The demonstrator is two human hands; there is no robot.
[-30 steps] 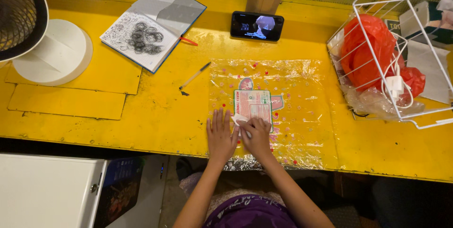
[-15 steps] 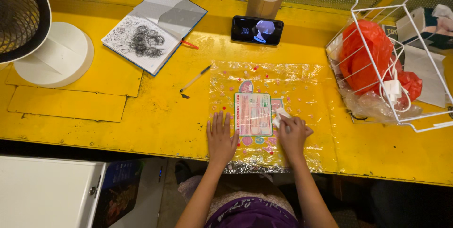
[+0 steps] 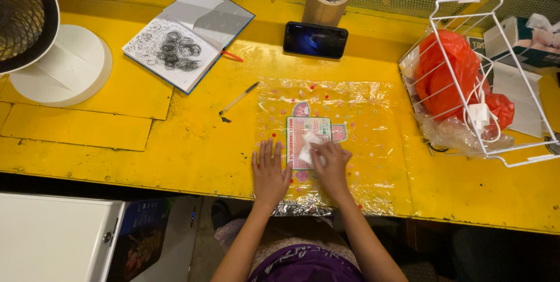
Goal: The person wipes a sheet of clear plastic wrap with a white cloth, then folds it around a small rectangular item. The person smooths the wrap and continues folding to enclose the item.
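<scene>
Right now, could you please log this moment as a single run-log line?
left hand: flat on plastic sheet | right hand: pressing white wipe onto pink card | surface: yellow table

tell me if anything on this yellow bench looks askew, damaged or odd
A few things stand out. The clear plastic sheet is crinkled and hangs bunched over the bench's front edge. The bench top has scuffed, chipped paint. The pen lies loose at an angle, with a small dark speck beside its tip. Nothing looks spilled.

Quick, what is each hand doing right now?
Left hand: open, flat on the clear plastic sheet.
Right hand: closed on a small white wipe, pressing the card.
</scene>
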